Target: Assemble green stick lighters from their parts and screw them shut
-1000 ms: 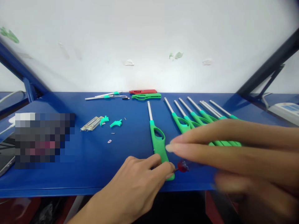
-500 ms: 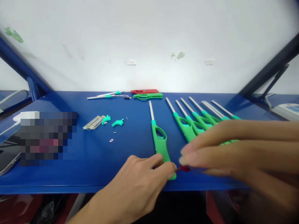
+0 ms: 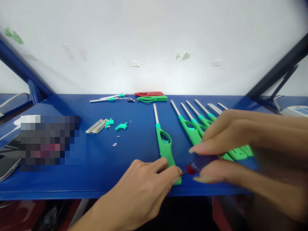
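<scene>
My left hand (image 3: pixel 146 189) is closed on the lower handle of a green lighter (image 3: pixel 166 149), which lies with its metal tube pointing toward the wall. My right hand (image 3: pixel 231 150), blurred, has thumb and fingers around the handle of a screwdriver (image 3: pixel 202 162), see-through blue with a red collar. Its thin shaft runs left to my left fingertips at the lighter's bottom end; the tip is hidden there. Partly behind my right hand, several green lighters (image 3: pixel 191 128) lie in a slanted row.
Teal triggers (image 3: pixel 121 126), small metal bits and wrapped tubes (image 3: pixel 96 126) lie left of centre. At the back are a red casing (image 3: pixel 149 94), a green casing (image 3: pixel 154 98) and metal rods (image 3: pixel 103 100). A phone (image 3: pixel 9 160) sits at far left.
The fingers and thumb of my right hand have spread further apart around the screwdriver, so more of its blue handle shows. My left hand and the lighter have barely moved.
</scene>
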A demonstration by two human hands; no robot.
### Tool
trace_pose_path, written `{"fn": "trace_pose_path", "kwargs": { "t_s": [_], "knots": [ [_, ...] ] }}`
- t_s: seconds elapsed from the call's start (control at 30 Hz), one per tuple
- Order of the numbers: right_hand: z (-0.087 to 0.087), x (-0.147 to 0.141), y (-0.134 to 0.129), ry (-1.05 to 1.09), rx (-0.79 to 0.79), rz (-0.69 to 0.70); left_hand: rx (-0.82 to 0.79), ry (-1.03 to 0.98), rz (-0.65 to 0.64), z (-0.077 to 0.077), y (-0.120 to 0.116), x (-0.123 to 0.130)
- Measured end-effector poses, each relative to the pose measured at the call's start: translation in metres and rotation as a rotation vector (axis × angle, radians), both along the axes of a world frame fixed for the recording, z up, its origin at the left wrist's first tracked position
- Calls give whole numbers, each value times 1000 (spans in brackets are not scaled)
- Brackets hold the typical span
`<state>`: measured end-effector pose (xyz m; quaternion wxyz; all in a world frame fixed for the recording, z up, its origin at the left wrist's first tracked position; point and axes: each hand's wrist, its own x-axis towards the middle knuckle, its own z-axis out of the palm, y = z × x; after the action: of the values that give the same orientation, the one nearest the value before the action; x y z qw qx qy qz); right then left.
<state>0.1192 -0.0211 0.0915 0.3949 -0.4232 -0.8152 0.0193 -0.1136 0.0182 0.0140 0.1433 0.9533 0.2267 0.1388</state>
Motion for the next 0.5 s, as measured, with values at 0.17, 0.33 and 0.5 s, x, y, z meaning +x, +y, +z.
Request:
{"fn": "trace_pose_path", "kwargs": {
  "t_s": [0.17, 0.33, 0.5],
  "knots": [
    [-3, -10, 2, 8, 56, -41, -36, 36, -20, 3, 0, 0],
    [8, -4, -6, 15, 24, 26, -35, 27, -9, 2, -1, 1],
    [4, -11, -1, 50, 13, -41, -54, 21, -4, 1, 0, 1]
  ]
}}
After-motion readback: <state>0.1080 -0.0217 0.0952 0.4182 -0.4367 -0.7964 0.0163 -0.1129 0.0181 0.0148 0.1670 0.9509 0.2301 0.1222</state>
